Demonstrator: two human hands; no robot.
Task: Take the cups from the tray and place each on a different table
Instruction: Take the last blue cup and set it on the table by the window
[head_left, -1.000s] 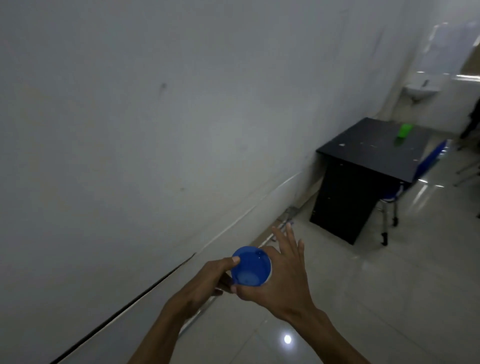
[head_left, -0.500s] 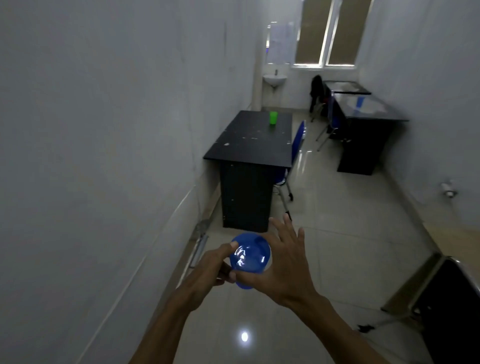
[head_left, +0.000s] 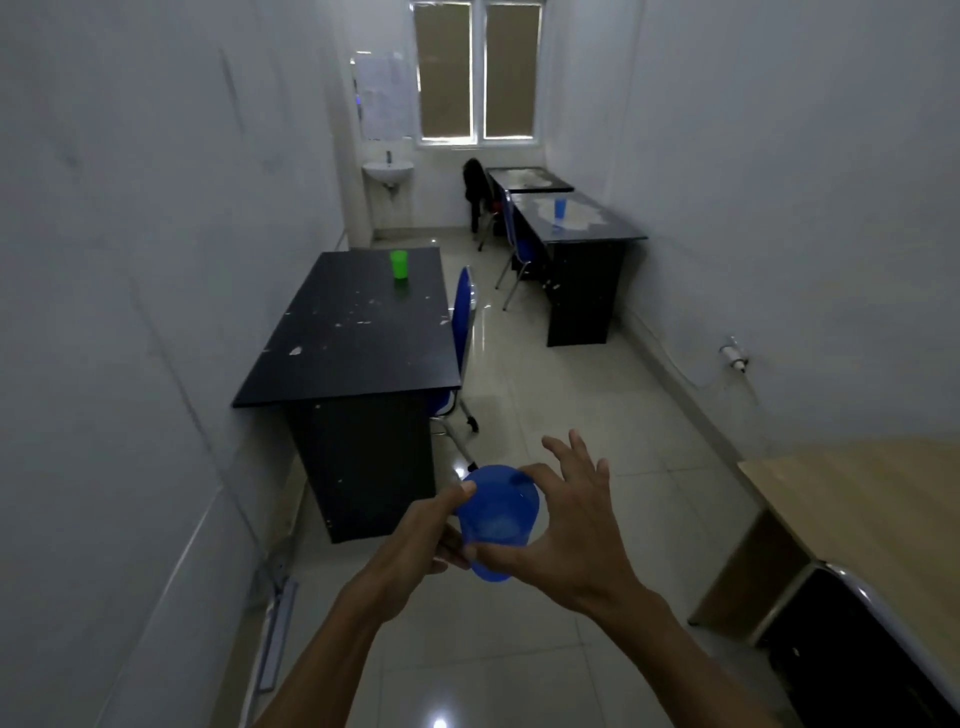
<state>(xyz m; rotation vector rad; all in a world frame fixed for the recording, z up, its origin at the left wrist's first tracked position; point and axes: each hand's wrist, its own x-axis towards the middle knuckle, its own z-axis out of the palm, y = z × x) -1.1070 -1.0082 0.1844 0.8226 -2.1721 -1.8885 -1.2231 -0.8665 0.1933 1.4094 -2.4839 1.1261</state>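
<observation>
Head view. Placed: green cup upright on near black table; small blue cup on far black table. In transit: blue cup, clasped between left hand and right hand, mid-air above the floor. Unserved: wooden table at right, the likely destination. Tray not visible.
</observation>
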